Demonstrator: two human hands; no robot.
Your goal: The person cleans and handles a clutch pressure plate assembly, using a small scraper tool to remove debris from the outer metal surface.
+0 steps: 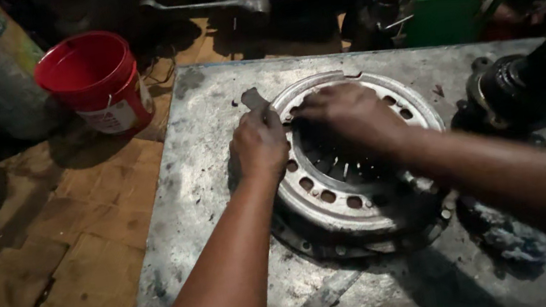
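Taking the round metal clutch plate (358,184) as the reference point, since it sat pretty much in the middle of the grey metal sheet (197,180) on the bench: way off to its upper left there was a red bucket (97,79) standing upright on the wooden boards (38,285), well apart from the plate and not in play. Right at the plate's left rim was the left hand (258,143), closed into a fist around a small flat metal piece (254,98) that poked up out of the grip; hard to say if it was a punch, a scraper or just a strip of steel. The right hand (347,114) came in across the top of the plate, fingers curled down onto the upper rim, covering part of the ring of holes; I couldn't tell whether it was pinching anything small or just pressing the plate still. Looked to me like the step in hand was working at the plate's rim with that metal piece while the other hand steadied it. My guess is the next move called for a firm hold so the plate didn't spin or slide on the sheet. Further right of the plate, a dark shaft with a flange (518,89) rested on the sheet, and behind it a green jug (454,4).
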